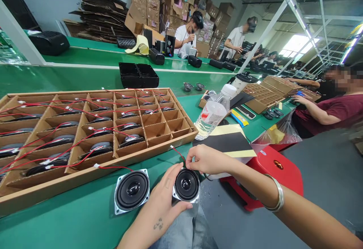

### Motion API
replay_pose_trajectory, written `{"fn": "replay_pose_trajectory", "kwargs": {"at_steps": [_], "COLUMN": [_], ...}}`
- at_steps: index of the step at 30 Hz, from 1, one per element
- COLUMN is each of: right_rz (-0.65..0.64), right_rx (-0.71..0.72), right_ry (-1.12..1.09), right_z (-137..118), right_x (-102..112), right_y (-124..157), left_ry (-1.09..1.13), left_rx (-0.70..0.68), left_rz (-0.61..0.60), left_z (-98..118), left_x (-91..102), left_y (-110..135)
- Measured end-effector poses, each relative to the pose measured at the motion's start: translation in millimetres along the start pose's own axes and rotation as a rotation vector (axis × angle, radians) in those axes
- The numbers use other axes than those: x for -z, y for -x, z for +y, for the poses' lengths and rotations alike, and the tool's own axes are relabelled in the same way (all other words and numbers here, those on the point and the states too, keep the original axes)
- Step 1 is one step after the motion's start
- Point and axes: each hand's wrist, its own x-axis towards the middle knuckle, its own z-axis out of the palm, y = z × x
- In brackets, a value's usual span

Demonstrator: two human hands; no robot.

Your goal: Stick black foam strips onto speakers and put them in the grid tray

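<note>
My left hand [159, 207] holds a small square-framed speaker [186, 184] at the table's front edge, thumb below it and fingers along its upper left side. The speaker's black cone faces up. At its top edge my right hand [208, 160] is closed in a pinch, close to a red wire [178, 152] with a white plug; what lies between those fingertips is hidden. A thin dark strip or wire shows beneath the right hand. To the left, a second speaker [132, 190] lies face up on the green table, its red lead running toward the box.
A divided cardboard box [159, 150] holds several speakers with red leads. Behind my right hand are a clear bottle [211, 116] and a black sheet [227, 143] with yellowish backing. A red stool [283, 173] stands at right. Co-workers sit and stand along the benches.
</note>
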Motion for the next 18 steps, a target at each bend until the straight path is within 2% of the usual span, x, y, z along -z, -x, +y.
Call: {"fn": "replay_pose_trajectory", "kwargs": {"at_steps": [6,11,14,18], "right_rz": [-0.009,-0.168,-0.251,-0.346], "right_rx": [-0.027,-0.127,-0.163,-0.202], "right_ry": [0.034,0.126,0.139,0.095], "right_z": [-3,-12,-17,-14], "right_x": [0,2,11,31], "right_y": [0,-4,-2,21], "left_ry": [0.028,0.066,0.050,0.005], "left_rx": [0.025,0.013,0.018,-0.026], "left_rz": [-0.008,0.050,0.072,0.111], "left_z": [3,6,5,3], "left_x": [0.7,1.0,0.2,-0.9], "left_y": [0,-1,-1,2]}}
